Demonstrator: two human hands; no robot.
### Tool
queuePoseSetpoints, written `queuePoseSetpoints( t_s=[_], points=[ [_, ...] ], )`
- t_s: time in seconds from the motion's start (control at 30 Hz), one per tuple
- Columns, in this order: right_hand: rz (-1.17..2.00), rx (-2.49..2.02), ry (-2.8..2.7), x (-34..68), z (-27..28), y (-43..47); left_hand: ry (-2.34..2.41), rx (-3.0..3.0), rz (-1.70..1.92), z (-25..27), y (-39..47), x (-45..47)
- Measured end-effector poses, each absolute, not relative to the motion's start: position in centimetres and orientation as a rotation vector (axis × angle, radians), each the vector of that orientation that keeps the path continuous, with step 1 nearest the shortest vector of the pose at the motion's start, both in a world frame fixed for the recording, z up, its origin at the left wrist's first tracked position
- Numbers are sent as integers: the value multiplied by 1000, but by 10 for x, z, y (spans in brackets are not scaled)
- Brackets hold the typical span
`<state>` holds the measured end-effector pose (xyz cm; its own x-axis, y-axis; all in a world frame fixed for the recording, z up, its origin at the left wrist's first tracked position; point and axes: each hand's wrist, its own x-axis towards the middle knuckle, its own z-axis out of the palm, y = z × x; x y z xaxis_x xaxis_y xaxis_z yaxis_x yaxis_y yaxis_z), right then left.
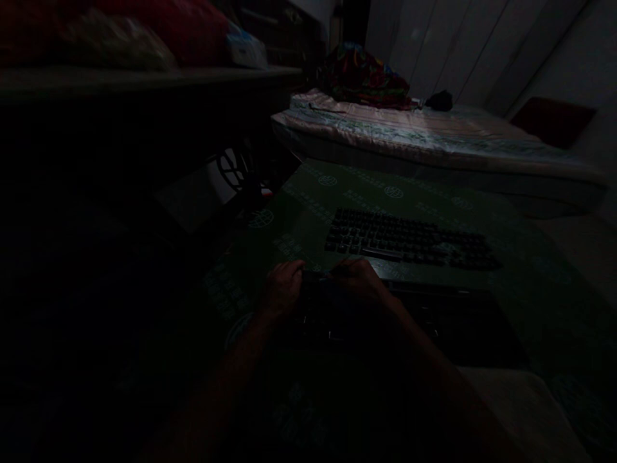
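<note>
The picture is very dark. A black keyboard body (472, 328) lies across a green printed surface in front of me, its near part lost in shadow. My left hand (282, 286) is closed on the keyboard's far left corner. Over the far edge of the same keyboard, just to the right, my right hand (360, 278) has its fingers pinched together; whatever is in them is too dark to name. Beyond both hands, loose black keycaps (409, 235) are laid out in rows, with green showing through gaps among them.
The green printed sheet (308, 193) extends around the keyboard. A pale cloth (525, 399) lies at the near right. Behind stands a bed (434, 135) with a patterned bundle (366, 77). On the left, a table (144, 80) carries bags; a fan (234, 170) is below it.
</note>
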<state>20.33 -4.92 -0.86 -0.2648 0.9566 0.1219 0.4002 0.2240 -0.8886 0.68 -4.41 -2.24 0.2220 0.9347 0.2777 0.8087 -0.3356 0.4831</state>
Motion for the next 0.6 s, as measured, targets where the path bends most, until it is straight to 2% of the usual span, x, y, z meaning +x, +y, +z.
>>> queuePoseSetpoints(
  t_s=[0.6],
  points=[
    [931, -1198, -1795, 198, -18, -46, 1666, 2279, 787, -22, -44, 8]
  ],
)
